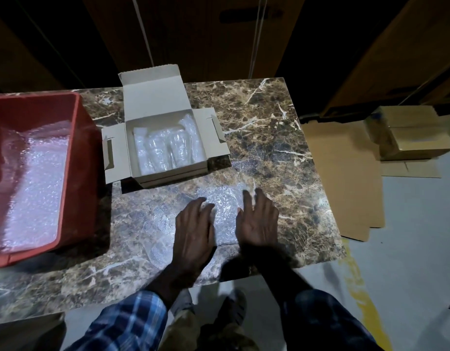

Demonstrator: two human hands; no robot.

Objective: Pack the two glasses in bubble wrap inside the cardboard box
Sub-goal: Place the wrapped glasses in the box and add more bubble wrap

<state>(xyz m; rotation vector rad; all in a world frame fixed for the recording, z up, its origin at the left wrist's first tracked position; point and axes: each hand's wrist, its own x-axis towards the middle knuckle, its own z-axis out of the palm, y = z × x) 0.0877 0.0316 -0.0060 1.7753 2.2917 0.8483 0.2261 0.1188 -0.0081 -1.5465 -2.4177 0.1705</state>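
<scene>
Glasses (165, 148), both already bundled in bubble wrap, lie side by side in the cardboard box (168, 173), long axes running twelve to six. On the marble table (269, 138) a loose bubble wrap sheet (224, 198) lies under both hands. Left hand (193, 231) and right hand (259, 224) rest flat, fingers spread, grasping nothing. From them, the box sits at eleven o'clock, left hand nearer.
</scene>
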